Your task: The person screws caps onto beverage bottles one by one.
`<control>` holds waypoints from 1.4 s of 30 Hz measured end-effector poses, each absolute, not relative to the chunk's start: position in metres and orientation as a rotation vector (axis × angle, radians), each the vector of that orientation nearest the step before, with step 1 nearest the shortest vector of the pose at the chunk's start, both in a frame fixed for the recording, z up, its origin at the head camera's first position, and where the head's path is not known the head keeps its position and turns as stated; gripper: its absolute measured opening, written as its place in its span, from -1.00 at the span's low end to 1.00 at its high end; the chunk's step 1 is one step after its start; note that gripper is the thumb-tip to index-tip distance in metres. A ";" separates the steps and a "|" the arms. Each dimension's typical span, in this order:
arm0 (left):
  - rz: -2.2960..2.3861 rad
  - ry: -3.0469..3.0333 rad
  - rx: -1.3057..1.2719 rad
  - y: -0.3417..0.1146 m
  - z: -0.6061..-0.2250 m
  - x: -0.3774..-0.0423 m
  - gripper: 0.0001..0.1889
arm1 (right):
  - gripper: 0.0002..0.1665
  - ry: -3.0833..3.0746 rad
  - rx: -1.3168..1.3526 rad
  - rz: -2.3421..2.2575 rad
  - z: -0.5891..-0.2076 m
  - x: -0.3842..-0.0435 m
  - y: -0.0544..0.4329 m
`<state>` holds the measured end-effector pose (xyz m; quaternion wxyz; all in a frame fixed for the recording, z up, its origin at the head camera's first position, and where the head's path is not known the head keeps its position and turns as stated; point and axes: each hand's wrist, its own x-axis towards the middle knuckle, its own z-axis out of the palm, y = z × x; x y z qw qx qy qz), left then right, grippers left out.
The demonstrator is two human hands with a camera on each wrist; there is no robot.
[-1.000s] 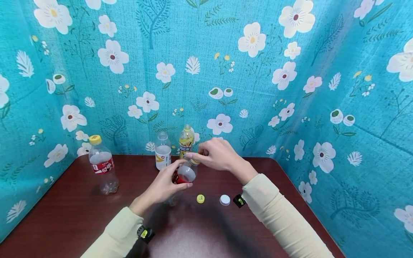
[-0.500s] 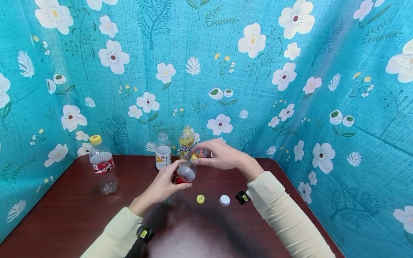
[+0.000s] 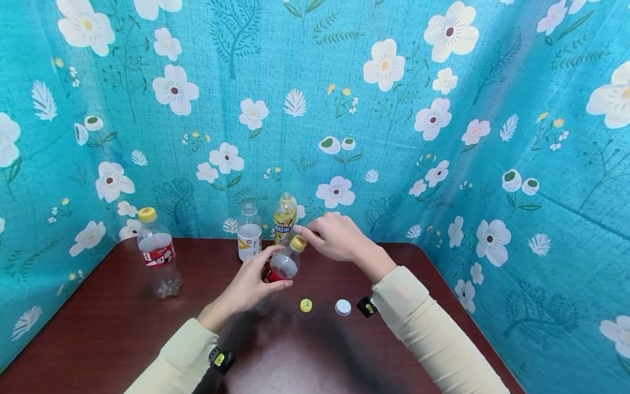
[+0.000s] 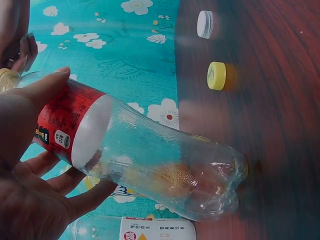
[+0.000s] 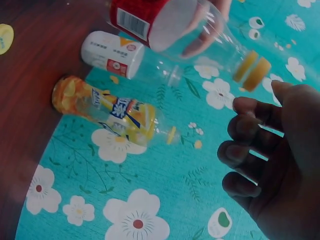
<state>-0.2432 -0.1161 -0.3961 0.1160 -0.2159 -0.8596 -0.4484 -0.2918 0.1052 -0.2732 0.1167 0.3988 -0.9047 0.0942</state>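
Observation:
My left hand [image 3: 250, 283] grips a clear plastic bottle [image 3: 284, 266] with a red label, tilted with its neck toward the upper right. In the left wrist view, thumb and fingers wrap the bottle's label, and the bottle's base [image 4: 220, 185] is close to the tabletop. A yellow cap [image 3: 298, 243] sits on the neck, with a matching ring [image 5: 244, 66] just below it. Beside the cap is my right hand [image 3: 334, 236]; in the right wrist view its fingers [image 5: 240, 152] are loosely bent, hold nothing, and stand a little apart from the cap.
Behind stand an uncapped white-labelled bottle [image 3: 249, 241] and an uncapped yellow-labelled bottle [image 3: 284, 221]. Another red-labelled bottle [image 3: 158, 256] with a yellow cap is at the left. A yellow cap [image 3: 305, 305] and a white cap [image 3: 343, 307] lie on the brown table [image 3: 275, 361].
Half a second ago my right fingers were on the bottle's yellow cap; now they have come off it, and the cap shows fully on the neck. My left hand has stayed in place.

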 end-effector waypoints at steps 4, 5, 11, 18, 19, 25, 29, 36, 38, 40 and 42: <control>-1.316 -2.533 -0.616 -0.116 -0.397 -0.243 -0.19 | -0.70 -2.712 1.280 0.477 -0.266 -0.290 0.111; -1.315 -2.538 -0.615 -0.116 -0.397 -0.243 -0.19 | -0.70 -2.734 1.326 0.524 -0.264 -0.290 0.112; -1.320 -2.549 -0.619 -0.116 -0.396 -0.243 -0.20 | -0.60 -2.811 1.512 0.596 -0.261 -0.289 0.112; -1.294 -2.543 -0.629 -0.115 -0.397 -0.242 -0.19 | -0.60 -2.732 1.323 0.418 -0.272 -0.290 0.104; -1.292 -2.542 -0.631 -0.115 -0.397 -0.242 -0.18 | -0.51 -2.717 1.279 0.362 -0.273 -0.290 0.103; -1.305 -2.529 -0.634 -0.116 -0.398 -0.243 -0.19 | -0.42 -2.696 1.168 0.290 -0.274 -0.289 0.101; -1.305 -2.533 -0.628 -0.118 -0.398 -0.244 -0.21 | -0.61 -2.739 1.284 0.436 -0.267 -0.290 0.107; -1.324 -2.543 -0.609 -0.118 -0.397 -0.245 -0.22 | -0.51 -2.755 1.513 0.560 -0.261 -0.290 0.111; -1.328 -2.543 -0.609 -0.118 -0.396 -0.244 -0.21 | -0.61 -2.742 1.513 0.569 -0.262 -0.290 0.109; -1.330 -2.547 -0.611 -0.118 -0.396 -0.244 -0.20 | -0.72 -2.733 1.483 0.572 -0.265 -0.290 0.107; -1.331 -2.551 -0.608 -0.118 -0.396 -0.243 -0.19 | -0.77 -2.718 1.416 0.518 -0.268 -0.290 0.104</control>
